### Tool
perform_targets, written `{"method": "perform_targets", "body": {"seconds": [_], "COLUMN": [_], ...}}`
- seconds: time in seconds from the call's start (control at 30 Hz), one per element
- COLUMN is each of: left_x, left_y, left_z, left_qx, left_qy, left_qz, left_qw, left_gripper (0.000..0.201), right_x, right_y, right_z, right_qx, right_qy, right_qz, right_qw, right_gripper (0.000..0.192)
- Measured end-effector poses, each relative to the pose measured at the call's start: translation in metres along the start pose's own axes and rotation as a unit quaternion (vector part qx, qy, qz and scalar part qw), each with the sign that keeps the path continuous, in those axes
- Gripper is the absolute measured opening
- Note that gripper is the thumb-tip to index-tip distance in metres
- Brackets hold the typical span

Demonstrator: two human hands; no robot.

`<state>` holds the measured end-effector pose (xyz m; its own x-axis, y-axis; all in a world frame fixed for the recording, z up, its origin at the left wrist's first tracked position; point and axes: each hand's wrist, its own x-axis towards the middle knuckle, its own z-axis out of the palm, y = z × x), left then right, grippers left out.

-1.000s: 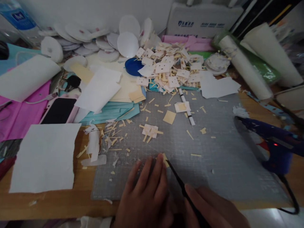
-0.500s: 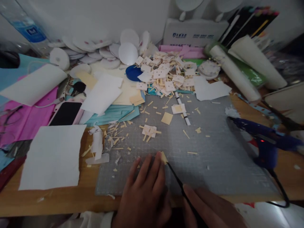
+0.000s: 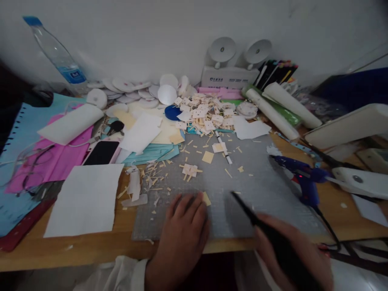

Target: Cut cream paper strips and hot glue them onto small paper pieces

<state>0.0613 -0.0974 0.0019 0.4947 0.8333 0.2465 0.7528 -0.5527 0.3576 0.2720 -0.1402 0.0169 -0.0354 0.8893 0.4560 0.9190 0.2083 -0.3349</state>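
My left hand lies palm down near the front of the grey cutting mat, its fingers stretched forward. A small yellow paper piece pokes out beside its index fingertip; part of it is hidden. My right hand is closed around a slim black pointed tool, too dark to tell its kind. The tool's tip points forward over the mat, apart from the paper. Farther up the mat are a white card with yellow strips, a yellow square and a white marker.
A blue glue gun with a lit red light stands at the right. Behind the mat are a heap of small cards and white discs. Left are a phone, white sheet and bottle.
The black tool's tip has left the yellow piece, and my right hand has moved right with it. My left hand stays by the piece. The camera view has tilted up.
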Motion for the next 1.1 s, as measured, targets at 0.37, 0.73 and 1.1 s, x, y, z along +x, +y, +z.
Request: {"method": "perform_targets", "body": {"seconds": [0.37,0.73,1.1], "left_x": [0.020,0.044,0.051], "left_y": [-0.008,-0.044,-0.068], "left_z": [0.004,-0.046,-0.042], "left_qx": [0.024,-0.376,-0.454], "left_qy": [0.015,0.006,0.053], "left_qz": [0.060,-0.126,-0.103], "left_qw": [0.998,0.918,0.883], "left_gripper": [0.015,0.012,0.006], "right_x": [0.124,0.126,0.123], "right_y": [0.067,0.028,-0.037], "right_z": [0.046,-0.003,0.061], "right_qx": [-0.151,0.011,0.468], "right_qy": [-0.135,-0.117,-0.370], "right_qz": [-0.027,-0.132,0.030], "right_qw": [0.979,0.984,0.802], "right_gripper": [0.047,0.036,0.018]}}
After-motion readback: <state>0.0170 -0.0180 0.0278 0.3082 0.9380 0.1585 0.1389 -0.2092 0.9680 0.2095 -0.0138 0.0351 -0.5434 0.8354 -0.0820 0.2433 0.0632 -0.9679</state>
